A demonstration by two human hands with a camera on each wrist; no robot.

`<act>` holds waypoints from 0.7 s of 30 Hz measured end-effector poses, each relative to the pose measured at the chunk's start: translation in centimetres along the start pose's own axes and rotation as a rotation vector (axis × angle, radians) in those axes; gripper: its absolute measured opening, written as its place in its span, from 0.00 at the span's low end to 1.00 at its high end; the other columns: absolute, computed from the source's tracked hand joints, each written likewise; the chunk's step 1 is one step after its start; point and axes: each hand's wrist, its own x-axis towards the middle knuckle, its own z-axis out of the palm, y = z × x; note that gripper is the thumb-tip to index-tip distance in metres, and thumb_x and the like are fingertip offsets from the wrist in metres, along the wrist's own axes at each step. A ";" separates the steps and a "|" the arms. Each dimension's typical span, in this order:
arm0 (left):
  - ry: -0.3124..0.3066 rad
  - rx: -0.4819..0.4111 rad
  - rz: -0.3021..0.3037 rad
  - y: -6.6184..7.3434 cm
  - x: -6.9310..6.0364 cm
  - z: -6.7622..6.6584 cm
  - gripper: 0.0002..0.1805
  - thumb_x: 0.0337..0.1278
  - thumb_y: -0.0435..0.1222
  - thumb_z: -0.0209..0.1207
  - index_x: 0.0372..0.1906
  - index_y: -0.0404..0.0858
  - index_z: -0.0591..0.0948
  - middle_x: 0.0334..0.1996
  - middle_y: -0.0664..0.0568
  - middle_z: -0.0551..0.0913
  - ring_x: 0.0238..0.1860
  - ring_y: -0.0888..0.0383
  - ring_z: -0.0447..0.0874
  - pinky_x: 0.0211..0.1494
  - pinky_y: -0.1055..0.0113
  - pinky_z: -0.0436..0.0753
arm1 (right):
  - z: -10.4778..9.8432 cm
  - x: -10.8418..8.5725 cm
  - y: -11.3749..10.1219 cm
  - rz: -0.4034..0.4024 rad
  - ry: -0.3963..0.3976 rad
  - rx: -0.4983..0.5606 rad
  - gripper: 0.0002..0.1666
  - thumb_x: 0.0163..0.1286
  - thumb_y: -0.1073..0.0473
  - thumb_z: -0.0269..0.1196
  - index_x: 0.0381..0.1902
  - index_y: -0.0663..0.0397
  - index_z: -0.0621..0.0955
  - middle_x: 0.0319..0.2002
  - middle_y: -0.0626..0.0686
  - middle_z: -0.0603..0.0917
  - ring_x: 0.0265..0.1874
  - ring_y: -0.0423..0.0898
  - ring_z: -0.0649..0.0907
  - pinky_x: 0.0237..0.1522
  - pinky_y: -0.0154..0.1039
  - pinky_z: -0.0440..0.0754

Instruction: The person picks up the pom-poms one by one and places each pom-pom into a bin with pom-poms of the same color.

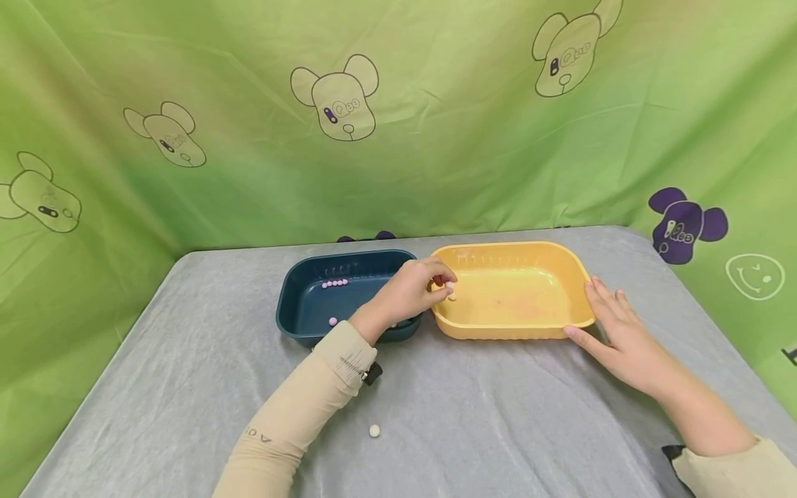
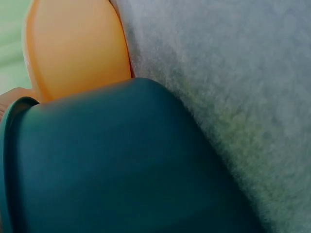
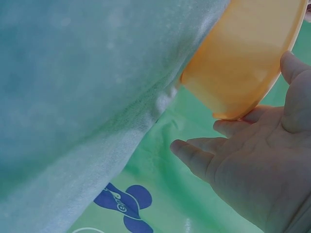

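Observation:
In the head view my left hand (image 1: 407,289) reaches across the dark blue basin (image 1: 301,335) to the left rim of the yellow basin (image 1: 517,325). Its thumb and fingers pinch a small pale ball (image 1: 450,284). Just below the fingertips shows a second pale ball (image 1: 452,297); whether the hand touches it, I cannot tell. My right hand (image 1: 623,342) rests against the yellow basin's right end, fingers extended, thumb at the front rim. From the right wrist, those fingers (image 3: 194,158) appear spread, some touching the yellow wall (image 3: 243,63).
Inside the blue basin are a short row of pink beads (image 1: 335,283) and a single pink bead (image 1: 333,321). One white ball (image 1: 374,431) lies on the grey cloth (image 1: 467,415) near the front. A green patterned curtain (image 1: 436,173) hangs behind and beside the table.

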 end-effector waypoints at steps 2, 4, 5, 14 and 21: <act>0.003 0.005 0.001 -0.1 0.1 0.0 0.11 0.65 0.34 0.63 0.49 0.34 0.85 0.40 0.50 0.84 0.42 0.56 0.81 0.44 0.71 0.79 | 0.0 0.0 0.0 -0.004 0.002 -0.003 0.48 0.77 0.51 0.56 0.78 0.68 0.43 0.78 0.69 0.38 0.77 0.68 0.33 0.77 0.55 0.23; 0.008 0.010 0.000 -0.1 0.2 -0.1 0.11 0.65 0.34 0.62 0.49 0.34 0.86 0.40 0.49 0.84 0.42 0.56 0.81 0.45 0.70 0.80 | 0.0 0.0 0.0 -0.007 0.004 -0.008 0.48 0.77 0.51 0.56 0.78 0.68 0.43 0.78 0.69 0.38 0.77 0.68 0.33 0.77 0.55 0.24; 0.008 0.018 -0.002 -0.1 0.2 -0.1 0.11 0.66 0.34 0.62 0.49 0.34 0.86 0.40 0.50 0.84 0.43 0.56 0.82 0.46 0.70 0.80 | 0.0 0.0 0.0 -0.009 0.005 -0.011 0.48 0.77 0.51 0.56 0.78 0.68 0.43 0.78 0.69 0.38 0.77 0.68 0.34 0.77 0.55 0.24; -0.015 0.036 -0.029 -0.3 0.2 -0.7 0.13 0.65 0.34 0.62 0.51 0.34 0.84 0.46 0.44 0.85 0.45 0.55 0.81 0.49 0.67 0.81 | 0.1 0.0 0.0 -0.008 0.008 -0.004 0.49 0.76 0.51 0.56 0.78 0.67 0.43 0.78 0.68 0.38 0.77 0.68 0.34 0.77 0.56 0.24; -0.009 0.045 -0.021 -0.3 -0.7 -1.7 0.13 0.67 0.35 0.61 0.52 0.34 0.84 0.46 0.47 0.83 0.46 0.56 0.82 0.49 0.65 0.83 | -0.1 -0.1 0.0 -0.020 0.015 -0.007 0.48 0.76 0.52 0.56 0.78 0.68 0.44 0.78 0.70 0.39 0.78 0.66 0.35 0.78 0.53 0.24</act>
